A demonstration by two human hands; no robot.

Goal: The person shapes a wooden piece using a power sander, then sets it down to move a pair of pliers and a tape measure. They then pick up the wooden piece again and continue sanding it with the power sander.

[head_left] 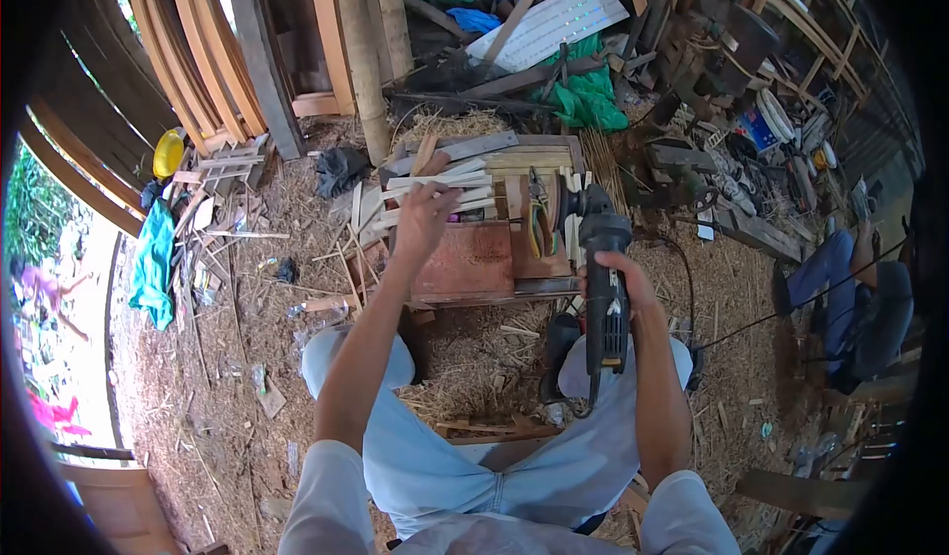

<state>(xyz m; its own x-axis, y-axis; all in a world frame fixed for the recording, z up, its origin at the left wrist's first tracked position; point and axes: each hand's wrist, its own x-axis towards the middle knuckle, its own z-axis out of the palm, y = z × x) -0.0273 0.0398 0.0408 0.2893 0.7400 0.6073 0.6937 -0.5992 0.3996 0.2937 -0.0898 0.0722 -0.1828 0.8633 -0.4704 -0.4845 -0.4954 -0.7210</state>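
My right hand (631, 283) is wrapped round the body of a black angle grinder (606, 308), which stands nearly upright in view with its head toward the low wooden bench. At the bench's left side, the fingers of my left hand (425, 221) are closed on pale wooden strips (465, 181). How many of them it grips is hidden. Pliers with yellow handles (540, 231) lie on the low bench (465, 263), between the strips and the grinder. A reddish-brown board forms the bench's near left part.
Wood shavings and scraps cover the ground (474, 372). The grinder's black cord (690, 288) runs off to the right. Long planks (267, 51) lean at the back left. A white slatted panel (563, 23) and green sheeting (590, 98) lie behind the bench. Another person (840, 278) sits at the right.
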